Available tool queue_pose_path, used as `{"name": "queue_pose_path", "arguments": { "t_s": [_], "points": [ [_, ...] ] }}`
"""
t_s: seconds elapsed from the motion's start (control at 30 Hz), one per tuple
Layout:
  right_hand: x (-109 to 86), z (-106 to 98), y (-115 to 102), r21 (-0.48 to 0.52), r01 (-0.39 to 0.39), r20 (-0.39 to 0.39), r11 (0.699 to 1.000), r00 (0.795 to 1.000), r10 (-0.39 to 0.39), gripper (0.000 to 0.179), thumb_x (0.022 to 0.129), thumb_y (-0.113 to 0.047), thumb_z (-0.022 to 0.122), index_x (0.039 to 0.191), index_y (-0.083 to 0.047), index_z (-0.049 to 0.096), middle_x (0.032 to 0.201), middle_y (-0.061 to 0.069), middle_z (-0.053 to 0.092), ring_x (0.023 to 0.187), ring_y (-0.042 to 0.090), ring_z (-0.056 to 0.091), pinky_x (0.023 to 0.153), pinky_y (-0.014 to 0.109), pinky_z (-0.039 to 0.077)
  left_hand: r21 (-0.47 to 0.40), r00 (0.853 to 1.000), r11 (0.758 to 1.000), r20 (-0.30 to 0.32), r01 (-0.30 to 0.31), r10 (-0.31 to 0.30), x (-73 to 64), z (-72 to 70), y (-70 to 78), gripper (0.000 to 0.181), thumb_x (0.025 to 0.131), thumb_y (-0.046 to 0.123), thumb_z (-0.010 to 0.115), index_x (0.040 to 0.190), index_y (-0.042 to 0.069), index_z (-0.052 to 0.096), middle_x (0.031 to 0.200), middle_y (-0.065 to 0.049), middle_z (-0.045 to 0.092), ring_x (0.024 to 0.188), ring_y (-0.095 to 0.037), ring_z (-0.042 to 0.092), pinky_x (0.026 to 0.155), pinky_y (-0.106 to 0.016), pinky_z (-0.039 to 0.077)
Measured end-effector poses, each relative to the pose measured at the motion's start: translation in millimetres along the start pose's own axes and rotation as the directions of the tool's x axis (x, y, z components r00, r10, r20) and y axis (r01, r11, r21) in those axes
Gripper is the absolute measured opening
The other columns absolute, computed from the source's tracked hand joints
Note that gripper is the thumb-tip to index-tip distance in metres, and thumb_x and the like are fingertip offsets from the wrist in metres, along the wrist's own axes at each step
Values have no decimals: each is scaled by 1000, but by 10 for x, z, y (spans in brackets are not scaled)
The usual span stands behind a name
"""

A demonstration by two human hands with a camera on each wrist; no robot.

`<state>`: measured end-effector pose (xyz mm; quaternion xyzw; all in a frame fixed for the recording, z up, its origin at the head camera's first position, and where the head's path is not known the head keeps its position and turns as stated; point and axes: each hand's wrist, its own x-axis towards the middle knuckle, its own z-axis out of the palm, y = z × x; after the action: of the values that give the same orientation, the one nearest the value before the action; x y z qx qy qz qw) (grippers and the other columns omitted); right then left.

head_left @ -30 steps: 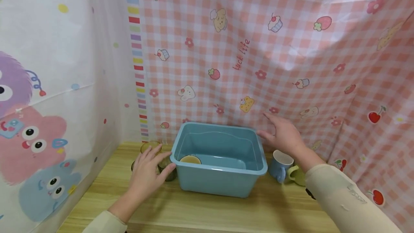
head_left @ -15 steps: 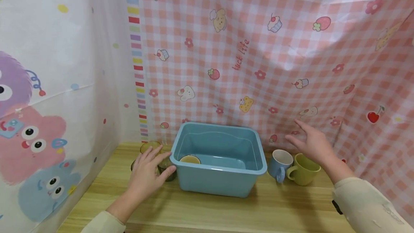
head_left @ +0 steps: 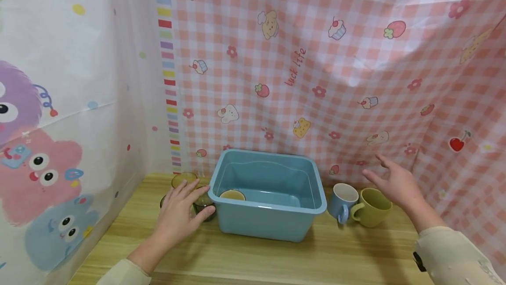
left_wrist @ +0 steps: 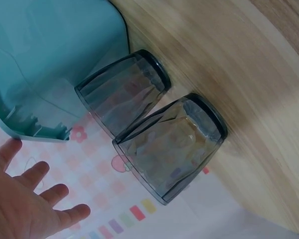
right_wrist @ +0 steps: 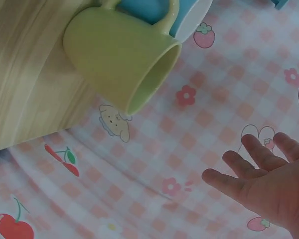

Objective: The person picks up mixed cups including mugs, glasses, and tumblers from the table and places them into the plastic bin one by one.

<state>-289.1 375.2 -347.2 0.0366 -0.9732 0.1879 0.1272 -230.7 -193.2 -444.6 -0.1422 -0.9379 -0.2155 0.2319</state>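
A blue plastic tub (head_left: 265, 221) stands on the wooden table, with one round yellowish cup (head_left: 233, 195) inside at its left. My left hand (head_left: 178, 215), fingers spread, hovers over drinking glasses beside the tub's left end; a fingertip is at the rim, and I cannot tell whether it touches. Two smoky dark glasses (left_wrist: 172, 149) stand below that hand, and an amber glass (head_left: 184, 179) is partly hidden behind it. My right hand (head_left: 399, 187) is in the air above and right of a yellow-green mug (right_wrist: 114, 55), holding nothing, its fingers extended. A light blue mug (head_left: 343, 200) stands between that mug and the tub.
A pink checked cloth (head_left: 253, 70) hangs right behind the tub and mugs. On the left hangs a white cloth (head_left: 99, 135) with cartoon figures. Bare wooden tabletop (head_left: 237, 261) runs in front of the tub.
My right hand has moved from the tub's right rim to the right, past the blue mug, uncovering the yellow-green mug. The left hand and the tub have stayed in place.
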Motion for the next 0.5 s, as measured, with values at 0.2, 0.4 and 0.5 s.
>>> {"name": "queue_pose_path", "arguments": {
  "t_s": [0.2, 0.4, 0.5],
  "points": [
    [-20, 50, 111, 52, -38, 19, 998, 999, 37, 92, 107, -62, 53, 166, 4, 28, 153, 44, 46, 133, 67, 49, 102, 78, 45, -7, 1000, 1000, 17, 5, -5, -1, -5, -6, 64, 97, 57, 74, 150, 24, 64, 162, -15, 54, 153, -50, 43, 121, -80, 27],
    [-81, 78, 144, 115, -138, 54, 984, 990, 132, 96, 108, -65, 47, 165, 8, 24, 152, 46, 44, 136, 66, 47, 105, 76, 44, -8, 1000, 1000, 8, -6, 6, -8, 0, -10, 64, 96, 56, 75, 150, 23, 64, 161, -16, 55, 152, -51, 44, 119, -82, 28],
    [-121, 128, 151, 145, -200, 55, 969, 980, 194, 96, 108, -66, 45, 165, 9, 25, 153, 45, 44, 138, 66, 45, 107, 75, 43, -11, 1000, 1000, 12, -2, 2, -6, 5, -10, 64, 96, 56, 74, 150, 23, 63, 162, -16, 54, 152, -51, 43, 120, -81, 27]
  ]
}}
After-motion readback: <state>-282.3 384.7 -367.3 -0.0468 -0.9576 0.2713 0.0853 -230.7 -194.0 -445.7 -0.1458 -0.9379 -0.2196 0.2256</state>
